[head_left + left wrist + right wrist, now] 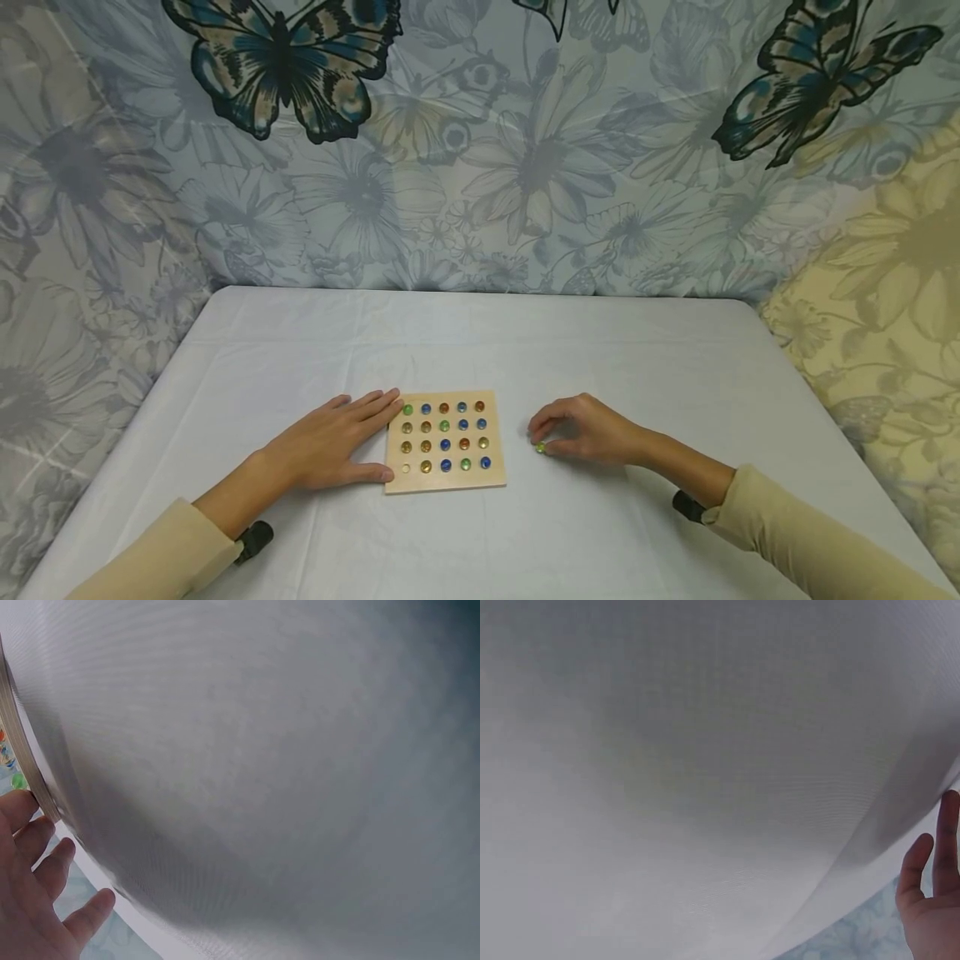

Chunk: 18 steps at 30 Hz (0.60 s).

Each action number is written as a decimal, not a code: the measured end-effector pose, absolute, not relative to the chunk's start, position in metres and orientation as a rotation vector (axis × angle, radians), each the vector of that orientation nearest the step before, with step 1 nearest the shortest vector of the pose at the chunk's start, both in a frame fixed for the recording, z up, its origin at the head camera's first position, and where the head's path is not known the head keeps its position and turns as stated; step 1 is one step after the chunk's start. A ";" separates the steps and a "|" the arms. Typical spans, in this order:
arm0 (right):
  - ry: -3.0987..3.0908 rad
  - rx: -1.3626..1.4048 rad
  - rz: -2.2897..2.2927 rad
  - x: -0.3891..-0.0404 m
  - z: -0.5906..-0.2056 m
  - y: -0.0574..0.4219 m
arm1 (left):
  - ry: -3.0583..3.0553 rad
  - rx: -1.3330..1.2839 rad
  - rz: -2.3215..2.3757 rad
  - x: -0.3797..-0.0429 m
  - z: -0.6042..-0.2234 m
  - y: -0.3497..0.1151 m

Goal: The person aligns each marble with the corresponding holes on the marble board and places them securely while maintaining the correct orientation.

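A square wooden board point(497, 450) lies on the white table, set with rows of glass marbles in green, blue, amber and red-brown. Its near left hole point(406, 468) shows pale, without a coloured marble. My left hand point(326, 446) lies spread along the board's left side, with thumb and fingertips at its edge; the left wrist view shows its fingers point(56, 870) straight beside the wooden edge. To the right of the board, my right hand point(588, 429) pinches a green marble point(540, 448) between thumb and finger, low over the cloth. The right wrist view shows only some fingers point(946, 832), the marble hidden.
A white cloth point(480, 342) covers the table, with its far edge behind the board. Patterned fabric with flowers and butterflies point(281, 67) hangs at the back and sides. Dark wrist cameras point(255, 540) sit below both sleeves.
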State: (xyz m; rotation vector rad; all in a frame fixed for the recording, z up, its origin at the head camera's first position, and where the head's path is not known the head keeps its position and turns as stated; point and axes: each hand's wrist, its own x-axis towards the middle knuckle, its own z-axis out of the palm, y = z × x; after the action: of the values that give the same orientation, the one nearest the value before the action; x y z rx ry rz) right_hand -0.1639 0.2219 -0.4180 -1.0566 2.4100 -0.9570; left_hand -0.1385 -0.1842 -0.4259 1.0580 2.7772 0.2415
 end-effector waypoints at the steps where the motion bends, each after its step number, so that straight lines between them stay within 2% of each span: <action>1: 2.405 -1.058 -0.958 -0.164 -0.418 0.220 | 2.777 1.055 0.239 -0.139 -0.426 -0.184; 18: 2.402 -1.102 -0.929 -0.167 -0.405 0.183 | 2.764 1.049 0.244 -0.138 -0.426 -0.184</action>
State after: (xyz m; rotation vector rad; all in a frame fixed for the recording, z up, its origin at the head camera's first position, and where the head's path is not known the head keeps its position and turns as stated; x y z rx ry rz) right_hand -0.1670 0.1832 -0.4054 -1.1017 2.4019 -0.9291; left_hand -0.1385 -0.1840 -0.4257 1.0487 2.7638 0.2441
